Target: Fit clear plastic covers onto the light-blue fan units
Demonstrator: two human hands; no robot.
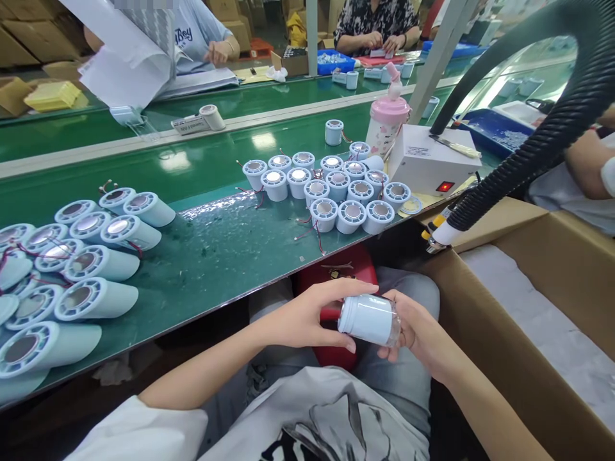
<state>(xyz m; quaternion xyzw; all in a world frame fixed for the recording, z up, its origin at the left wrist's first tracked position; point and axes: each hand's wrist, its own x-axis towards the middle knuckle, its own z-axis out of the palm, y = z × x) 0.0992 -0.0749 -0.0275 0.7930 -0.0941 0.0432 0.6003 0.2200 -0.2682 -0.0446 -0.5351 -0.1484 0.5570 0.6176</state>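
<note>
Two bare hands share one grip in my head view. Furthest left, a leaning crowd of light-blue cylinders [103, 264] lies tilted on the green tabletop [211, 256], red and black leads trailing among them. Moving right, I come to the left hand [307, 314], thumb below and fingers above, clasping the near-left part of a held cylinder [368, 318]. Beyond it on the tabletop, an upright group of similar pieces [337, 186] stands with the round ends up.

That held piece is the one I watch: it hangs over the lap, off the table's edge, its long axis running crosswise from one hand toward the other and dipping slightly rightward. A clear band [394, 324] rings its right end, and there the right hand [423, 330] has its fingers curled around, so I judge this hand nearer to that end. Past it stand a white box [427, 160] with a lit red switch, then a black ribbed hose [523, 152] above an open carton [500, 224].
</note>
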